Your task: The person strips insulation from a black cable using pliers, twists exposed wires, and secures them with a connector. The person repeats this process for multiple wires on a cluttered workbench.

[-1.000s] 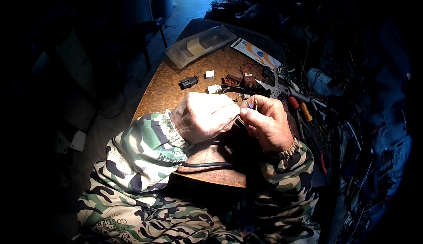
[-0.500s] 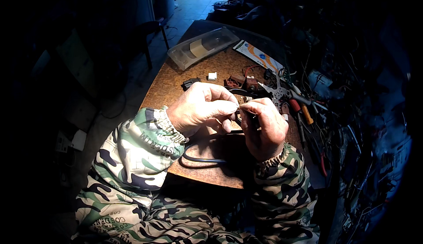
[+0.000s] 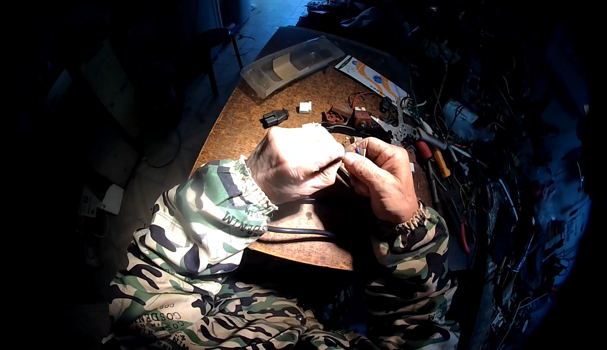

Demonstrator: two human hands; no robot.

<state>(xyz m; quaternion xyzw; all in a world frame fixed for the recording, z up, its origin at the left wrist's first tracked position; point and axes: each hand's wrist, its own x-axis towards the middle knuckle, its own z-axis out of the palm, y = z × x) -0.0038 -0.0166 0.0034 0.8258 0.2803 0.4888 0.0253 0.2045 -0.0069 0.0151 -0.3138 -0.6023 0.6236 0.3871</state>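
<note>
Over the near part of the wooden table my two hands meet, fingertips touching. My left hand is closed, its back turned up, and what its fingers grip is hidden. My right hand pinches a thin blue wire between thumb and forefinger. Below the hands a thick black cable curves across the tabletop, partly covered by them. Just beyond my left hand lie a black plastic connector and a small white block.
Open brownish-red plastic housings lie beyond my hands. A silver multi-hole tool, red handle and yellow handle crowd the right. Farther off are a clear plastic tray and printed card. Tangled wires fill the right side.
My left hand has rolled over, so its back now faces up and its fingers are hidden. A blue wire shows at my right fingertips. The black connector is more fully visible.
</note>
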